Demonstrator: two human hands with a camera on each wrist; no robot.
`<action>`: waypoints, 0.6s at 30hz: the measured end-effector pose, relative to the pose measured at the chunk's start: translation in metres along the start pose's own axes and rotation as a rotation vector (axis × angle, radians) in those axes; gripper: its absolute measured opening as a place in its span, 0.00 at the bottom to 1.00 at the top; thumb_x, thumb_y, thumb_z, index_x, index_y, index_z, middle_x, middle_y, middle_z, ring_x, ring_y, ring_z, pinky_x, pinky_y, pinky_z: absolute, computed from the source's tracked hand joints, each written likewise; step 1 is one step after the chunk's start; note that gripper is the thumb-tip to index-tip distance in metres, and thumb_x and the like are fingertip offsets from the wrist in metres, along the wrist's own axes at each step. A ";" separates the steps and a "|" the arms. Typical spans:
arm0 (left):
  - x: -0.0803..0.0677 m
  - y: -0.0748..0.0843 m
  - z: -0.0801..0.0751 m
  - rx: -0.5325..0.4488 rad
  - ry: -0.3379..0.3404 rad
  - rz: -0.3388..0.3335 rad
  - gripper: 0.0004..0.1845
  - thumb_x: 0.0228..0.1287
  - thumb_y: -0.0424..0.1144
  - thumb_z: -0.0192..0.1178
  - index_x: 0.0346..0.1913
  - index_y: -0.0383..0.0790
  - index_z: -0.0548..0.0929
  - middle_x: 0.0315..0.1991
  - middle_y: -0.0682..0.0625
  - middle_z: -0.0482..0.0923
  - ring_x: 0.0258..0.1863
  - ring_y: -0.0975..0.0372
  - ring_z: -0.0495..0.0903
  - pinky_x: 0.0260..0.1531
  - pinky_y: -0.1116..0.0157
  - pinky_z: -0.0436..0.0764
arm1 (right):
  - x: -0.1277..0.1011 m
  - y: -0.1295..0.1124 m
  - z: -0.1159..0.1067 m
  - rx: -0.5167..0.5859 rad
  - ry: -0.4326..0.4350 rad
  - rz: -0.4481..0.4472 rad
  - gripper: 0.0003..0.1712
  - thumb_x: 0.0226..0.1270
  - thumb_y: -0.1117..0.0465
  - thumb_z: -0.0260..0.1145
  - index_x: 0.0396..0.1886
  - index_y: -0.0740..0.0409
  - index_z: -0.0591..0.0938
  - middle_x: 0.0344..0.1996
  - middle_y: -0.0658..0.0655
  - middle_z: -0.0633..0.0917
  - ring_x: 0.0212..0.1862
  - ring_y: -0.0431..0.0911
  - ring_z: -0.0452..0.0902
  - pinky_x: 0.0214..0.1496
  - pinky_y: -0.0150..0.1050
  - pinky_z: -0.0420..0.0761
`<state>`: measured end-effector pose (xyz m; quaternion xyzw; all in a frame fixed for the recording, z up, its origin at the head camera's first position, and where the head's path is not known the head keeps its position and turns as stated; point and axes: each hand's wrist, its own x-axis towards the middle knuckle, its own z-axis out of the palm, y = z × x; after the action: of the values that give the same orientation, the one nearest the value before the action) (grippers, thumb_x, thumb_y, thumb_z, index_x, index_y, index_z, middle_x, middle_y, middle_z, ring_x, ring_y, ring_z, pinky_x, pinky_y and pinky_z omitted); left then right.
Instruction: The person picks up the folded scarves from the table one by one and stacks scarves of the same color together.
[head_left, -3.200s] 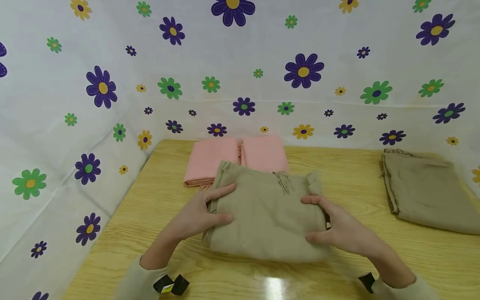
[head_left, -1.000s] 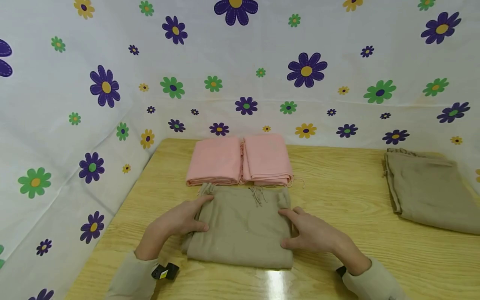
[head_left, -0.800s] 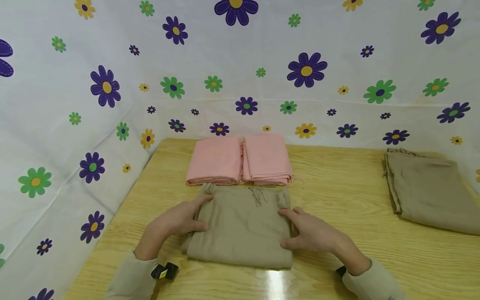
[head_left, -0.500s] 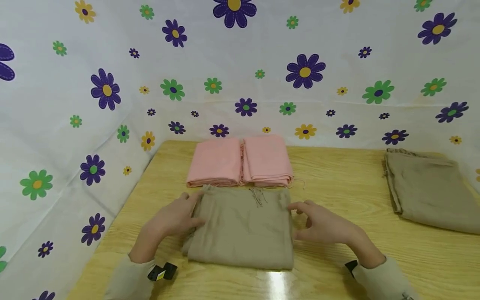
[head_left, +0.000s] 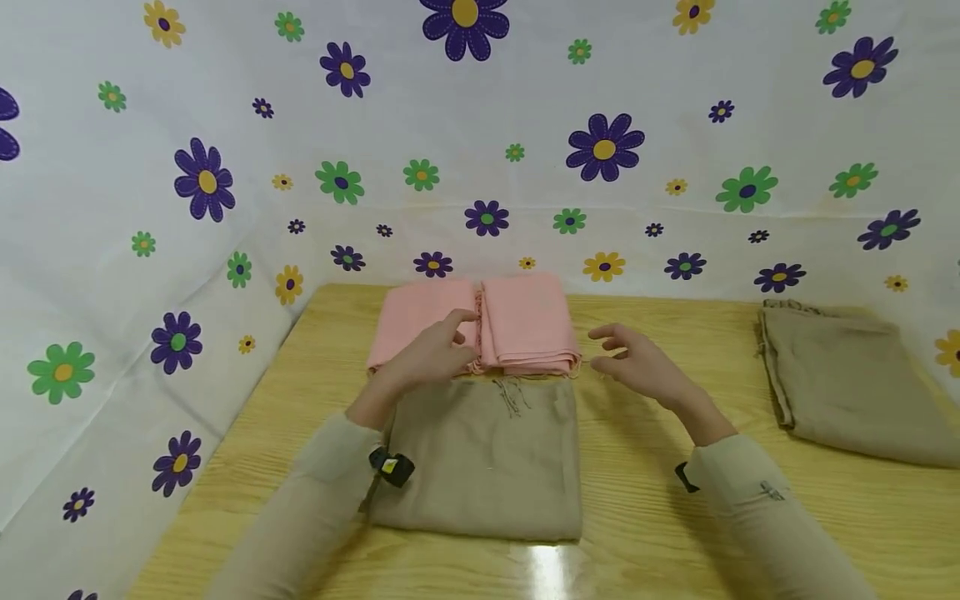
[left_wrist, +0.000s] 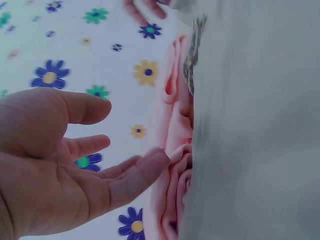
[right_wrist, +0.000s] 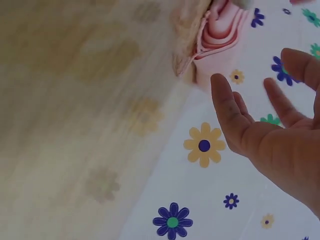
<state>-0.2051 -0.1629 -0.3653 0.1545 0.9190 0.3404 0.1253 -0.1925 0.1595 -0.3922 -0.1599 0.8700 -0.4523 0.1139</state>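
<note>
1. Right then, the left hand [head_left: 427,360] hovered over the near edge of the left pink folded cloth [head_left: 420,321], fingers relaxed and spread; in the left wrist view one fingertip looked to be just touching the pink folds [left_wrist: 172,150], gripping nothing.
2. Just beside that cloth, toward the right hand, lay a second pink folded cloth [head_left: 528,323], the two touching along their inner edges.
3. The right hand [head_left: 633,360] hung slack in the air just beyond the right pink cloth's outer corner, fingers loosely parted, holding nothing; the right wrist view showed the open palm [right_wrist: 277,145] with the layered pink folds [right_wrist: 220,35] past its fingertips.
4. Between the two forearms, on the near side of both hands, a folded tan cloth [head_left: 487,454] lay flat, its far edge meeting the pink pair, a short fringe showing there.
5. Well off beyond the right hand sat another tan cloth [head_left: 847,379], folded more loosely.
6. All of it rested on a wooden table [head_left: 675,500], with a white flowered sheet [head_left: 525,108] hung behind and along the left-hand side.
</note>
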 end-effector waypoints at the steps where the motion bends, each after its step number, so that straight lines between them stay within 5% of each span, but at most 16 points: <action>1: 0.010 0.002 0.002 -0.003 -0.017 -0.007 0.35 0.69 0.40 0.52 0.76 0.40 0.57 0.55 0.34 0.77 0.46 0.50 0.80 0.42 0.57 0.78 | 0.008 -0.001 0.001 -0.030 0.010 -0.016 0.29 0.72 0.61 0.62 0.69 0.66 0.70 0.66 0.73 0.69 0.60 0.68 0.72 0.55 0.56 0.78; 6: 0.044 0.011 0.019 -0.056 -0.121 -0.072 0.38 0.71 0.40 0.55 0.79 0.42 0.51 0.30 0.45 0.74 0.18 0.58 0.66 0.23 0.60 0.71 | 0.045 -0.001 0.009 -0.182 0.042 -0.087 0.28 0.68 0.62 0.65 0.66 0.65 0.74 0.67 0.73 0.69 0.63 0.69 0.67 0.61 0.62 0.72; 9: 0.056 0.017 0.031 0.044 -0.122 -0.078 0.38 0.72 0.43 0.57 0.78 0.39 0.52 0.47 0.40 0.81 0.34 0.53 0.80 0.40 0.55 0.80 | 0.063 0.004 0.015 -0.251 0.048 -0.100 0.26 0.67 0.63 0.64 0.64 0.66 0.76 0.65 0.74 0.70 0.67 0.68 0.62 0.65 0.62 0.67; 12: 0.066 0.021 0.039 0.216 -0.076 -0.056 0.37 0.71 0.43 0.59 0.76 0.34 0.57 0.65 0.36 0.73 0.58 0.48 0.77 0.61 0.54 0.73 | 0.076 0.009 0.018 -0.275 0.027 -0.085 0.26 0.66 0.65 0.63 0.63 0.66 0.77 0.64 0.73 0.73 0.65 0.65 0.67 0.65 0.58 0.69; 15: 0.073 0.022 0.042 0.300 -0.064 -0.051 0.36 0.70 0.42 0.61 0.75 0.33 0.60 0.67 0.35 0.71 0.63 0.46 0.73 0.66 0.54 0.69 | 0.082 0.010 0.020 -0.270 0.003 -0.064 0.27 0.63 0.67 0.63 0.63 0.66 0.78 0.57 0.70 0.78 0.49 0.57 0.73 0.53 0.48 0.73; 18: 0.078 0.021 0.042 0.328 -0.081 -0.058 0.35 0.70 0.41 0.62 0.74 0.34 0.62 0.67 0.36 0.70 0.65 0.47 0.71 0.67 0.54 0.67 | 0.085 0.008 0.020 -0.254 -0.015 -0.038 0.27 0.61 0.67 0.63 0.62 0.67 0.78 0.37 0.65 0.81 0.31 0.49 0.67 0.38 0.41 0.69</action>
<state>-0.2584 -0.0947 -0.3925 0.1598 0.9605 0.1755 0.1451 -0.2653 0.1163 -0.4150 -0.1929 0.9163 -0.3390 0.0909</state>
